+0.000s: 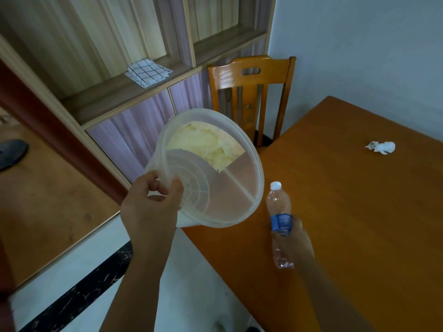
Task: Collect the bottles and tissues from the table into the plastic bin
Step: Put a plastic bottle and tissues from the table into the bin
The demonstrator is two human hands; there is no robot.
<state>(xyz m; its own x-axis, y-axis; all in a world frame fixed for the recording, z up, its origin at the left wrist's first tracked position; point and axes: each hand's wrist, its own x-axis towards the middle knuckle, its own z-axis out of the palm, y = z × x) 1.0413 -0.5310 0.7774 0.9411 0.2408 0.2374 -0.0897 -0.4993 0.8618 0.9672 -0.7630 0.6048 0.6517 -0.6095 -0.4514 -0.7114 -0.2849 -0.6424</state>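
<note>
My left hand grips the near rim of a translucent plastic bin, which is tilted with its mouth towards me, beside the table's left edge. The bin looks empty inside. My right hand holds a clear plastic bottle with a white cap and a blue label, its cap pointing away from me, just right of the bin's rim. The fingers are wrapped round its lower half. A crumpled white tissue lies on the orange wooden table at the far right.
A wooden chair stands at the table's far end, against the white wall. On the left, wooden shelving holds a checked cloth. A shoe shows on the floor at far left. White floor tiles lie below the table's edge.
</note>
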